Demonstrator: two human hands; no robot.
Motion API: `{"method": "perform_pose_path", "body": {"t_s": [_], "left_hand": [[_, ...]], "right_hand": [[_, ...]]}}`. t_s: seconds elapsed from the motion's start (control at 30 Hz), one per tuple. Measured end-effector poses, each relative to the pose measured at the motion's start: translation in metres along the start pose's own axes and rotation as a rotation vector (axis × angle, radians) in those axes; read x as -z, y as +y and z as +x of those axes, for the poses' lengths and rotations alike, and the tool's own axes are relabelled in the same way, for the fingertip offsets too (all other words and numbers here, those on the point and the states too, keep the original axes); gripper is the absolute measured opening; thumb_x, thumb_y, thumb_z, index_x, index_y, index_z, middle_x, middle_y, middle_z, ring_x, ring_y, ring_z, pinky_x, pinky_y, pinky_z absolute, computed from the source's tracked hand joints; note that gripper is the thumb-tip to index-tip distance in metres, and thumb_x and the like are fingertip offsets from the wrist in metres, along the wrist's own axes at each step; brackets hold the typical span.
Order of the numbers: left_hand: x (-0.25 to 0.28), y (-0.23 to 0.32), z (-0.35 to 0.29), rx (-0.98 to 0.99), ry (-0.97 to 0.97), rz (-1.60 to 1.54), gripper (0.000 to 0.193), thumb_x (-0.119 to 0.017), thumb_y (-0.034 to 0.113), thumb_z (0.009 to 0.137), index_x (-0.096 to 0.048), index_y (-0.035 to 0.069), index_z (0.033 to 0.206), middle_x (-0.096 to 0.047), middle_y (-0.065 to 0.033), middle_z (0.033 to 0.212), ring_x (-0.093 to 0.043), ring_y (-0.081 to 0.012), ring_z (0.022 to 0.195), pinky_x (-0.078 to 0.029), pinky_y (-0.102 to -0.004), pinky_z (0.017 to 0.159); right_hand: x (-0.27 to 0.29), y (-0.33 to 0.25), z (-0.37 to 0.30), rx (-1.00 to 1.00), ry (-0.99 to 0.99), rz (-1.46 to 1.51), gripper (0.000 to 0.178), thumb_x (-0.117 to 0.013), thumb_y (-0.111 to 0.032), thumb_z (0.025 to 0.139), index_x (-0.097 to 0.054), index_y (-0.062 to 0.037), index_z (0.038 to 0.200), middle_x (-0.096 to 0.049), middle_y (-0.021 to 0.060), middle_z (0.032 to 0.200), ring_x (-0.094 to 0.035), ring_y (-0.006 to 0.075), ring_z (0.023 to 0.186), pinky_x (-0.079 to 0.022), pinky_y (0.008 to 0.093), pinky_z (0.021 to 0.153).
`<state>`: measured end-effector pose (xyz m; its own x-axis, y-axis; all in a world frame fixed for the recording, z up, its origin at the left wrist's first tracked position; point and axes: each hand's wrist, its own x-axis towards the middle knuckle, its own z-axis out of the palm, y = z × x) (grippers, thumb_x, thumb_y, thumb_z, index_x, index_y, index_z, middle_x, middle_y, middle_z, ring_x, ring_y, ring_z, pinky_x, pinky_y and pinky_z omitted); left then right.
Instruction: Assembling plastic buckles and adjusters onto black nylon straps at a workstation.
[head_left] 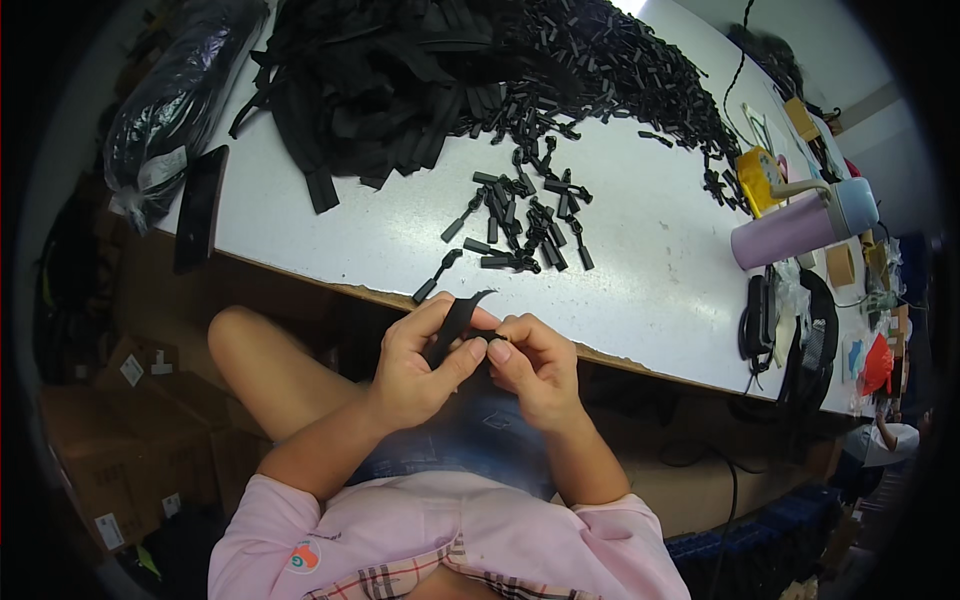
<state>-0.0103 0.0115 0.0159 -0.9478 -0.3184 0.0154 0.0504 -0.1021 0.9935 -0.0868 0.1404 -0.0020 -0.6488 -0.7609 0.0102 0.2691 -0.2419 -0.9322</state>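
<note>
Biggest first: you're at a white table (660, 255), w/ a heap of black fabric strips (370, 95) up top, left of ctr. Next to it, the pile of small black pcs (640, 65) spreads off to the right. Smaller than those, a loose cluster (530, 225) of the same sort of pcs lies between the pile and you, near the table's front edge.

Your hands are together just off that edge, over your lap. L hand (412, 368) has the black strip (457, 322) gripped, thumb pressed near its lower end, w/ the rest arching up over the fingers. R hand (543, 372) pinches the dark end btwn thumb + index, right beside the L thumb. Neither hand is free. Smallest: one single pc (437, 278) sits at the table edge, just above your L hand.

Step in hand, prob.: working the strip's end w/ both thumbs, maybe fitting a small pc; can't tell if one's on there, too tiny + covered. Next move likely calls for L steady, strip end flat + lined up, and a fine R fingertip push or pull, no twist.
</note>
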Motion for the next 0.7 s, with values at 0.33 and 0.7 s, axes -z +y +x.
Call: {"method": "perform_pose_path", "body": {"t_s": [0.33, 0.7], "left_hand": [[0.0, -0.002, 0.001, 0.032, -0.005, -0.061, 0.014, -0.055, 0.006, 0.078, -0.054, 0.002, 0.091, -0.048, 0.0027, 0.06, -0.041, -0.0009, 0.045, -0.032, -0.0153, 0.041], [0.01, -0.004, 0.002, 0.012, -0.088, -0.186, 0.017, -0.057, 0.008, 0.079, -0.056, -0.001, 0.094, -0.054, -0.0019, 0.068, -0.046, -0.0045, 0.047, -0.037, -0.0169, 0.042]], "right_hand": [[0.003, 0.0, 0.002, 0.02, -0.005, -0.056, 0.008, -0.051, -0.008, 0.082, -0.05, -0.0009, 0.08, -0.046, -0.0014, 0.069, -0.038, 0.0025, 0.057, -0.03, 0.0159, 0.049], [-0.001, 0.001, 0.001, 0.031, 0.007, -0.054, 0.008, -0.053, -0.007, 0.081, -0.053, -0.0004, 0.085, -0.049, -0.0016, 0.069, -0.041, 0.004, 0.057, -0.032, 0.0174, 0.049]]}}
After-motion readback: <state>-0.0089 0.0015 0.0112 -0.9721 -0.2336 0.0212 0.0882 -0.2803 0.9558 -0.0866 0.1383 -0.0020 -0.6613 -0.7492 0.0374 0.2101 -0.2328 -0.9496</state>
